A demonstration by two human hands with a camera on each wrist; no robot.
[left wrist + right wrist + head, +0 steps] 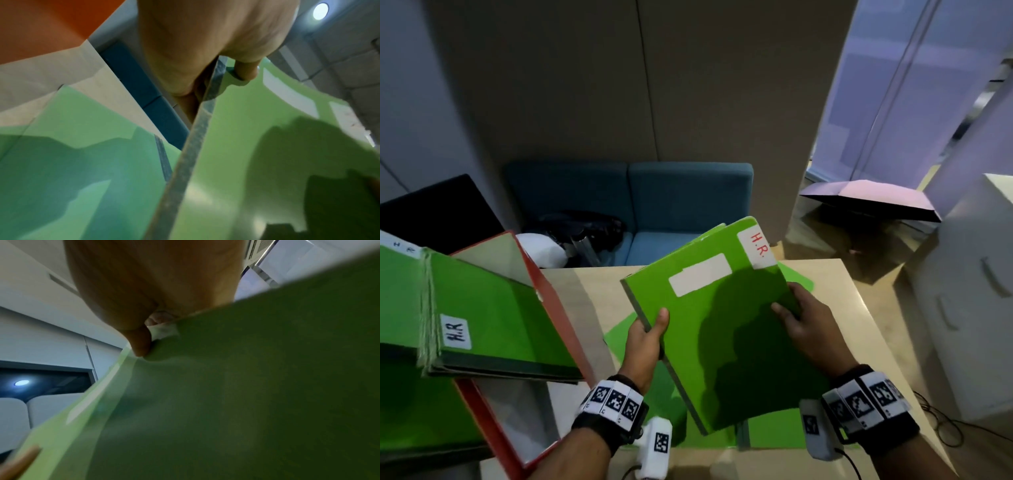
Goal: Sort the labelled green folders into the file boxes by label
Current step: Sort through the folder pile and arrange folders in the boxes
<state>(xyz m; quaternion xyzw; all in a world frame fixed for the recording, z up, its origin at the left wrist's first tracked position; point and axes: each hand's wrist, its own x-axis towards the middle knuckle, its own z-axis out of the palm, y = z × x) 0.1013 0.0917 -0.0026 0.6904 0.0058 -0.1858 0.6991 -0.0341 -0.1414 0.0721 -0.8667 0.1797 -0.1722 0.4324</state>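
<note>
I hold a green folder [726, 329] marked "H.R." in red on its corner label, lifted above the table and tilted. My left hand [649, 334] grips its left spine edge, thumb on the cover; the left wrist view shows that thumb on the green folder [257, 146]. My right hand [803, 322] pinches its right edge, thumb on top, as the right wrist view shows on the folder [236, 394]. To the left stands a red file box [558, 315] with green folders [500, 318] inside, one labelled "H.R.". More green folders [626, 334] lie on the table beneath.
The beige table [839, 301] runs under my hands. Behind it is a blue sofa [681, 202] with a dark bag [582, 229]. A white cabinet [972, 291] stands at the right, an open umbrella [869, 198] lies on the floor beyond.
</note>
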